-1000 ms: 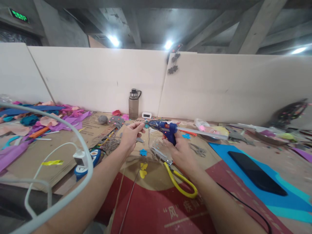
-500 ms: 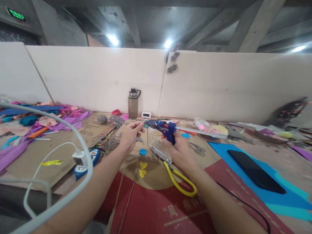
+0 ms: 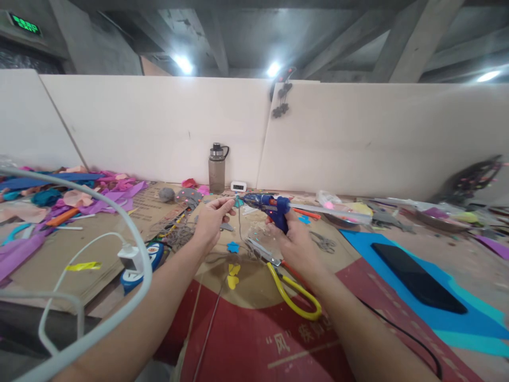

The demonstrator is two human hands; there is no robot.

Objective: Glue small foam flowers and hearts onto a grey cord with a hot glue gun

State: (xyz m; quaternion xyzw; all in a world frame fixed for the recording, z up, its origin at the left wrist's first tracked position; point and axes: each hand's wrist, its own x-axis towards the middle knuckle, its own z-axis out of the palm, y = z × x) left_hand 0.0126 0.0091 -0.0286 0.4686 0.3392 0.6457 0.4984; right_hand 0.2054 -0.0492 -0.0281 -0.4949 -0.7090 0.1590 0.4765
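My right hand [image 3: 297, 239] is wrapped round the handle of a blue hot glue gun [image 3: 281, 208], with a long clear glue stick [image 3: 330, 210] sticking out of its back. The nozzle points left, close to a small teal piece [image 3: 239, 201]. Pinched between thumb and fingers, that piece is in my left hand [image 3: 210, 220]; a thin grey cord [image 3: 240, 227] hangs below it. Lower down along the cord are a blue flower cutout [image 3: 233, 247] and a yellow butterfly-like cutout [image 3: 233, 277]. Yellow-handled scissors [image 3: 294, 298] lie beneath my right wrist.
A water bottle [image 3: 217, 168] and small white clock [image 3: 238, 186] stand by the white partition. Coloured scraps [image 3: 115, 188] heap at left, near a power strip [image 3: 155, 254] and a pale cable [image 3: 137, 239]. A black phone [image 3: 417, 277] rests on blue sheets [image 3: 471, 313] at right.
The glue gun has shifted slightly right, its nozzle drawing back from the teal piece, which shows more now. My left hand stays almost still.
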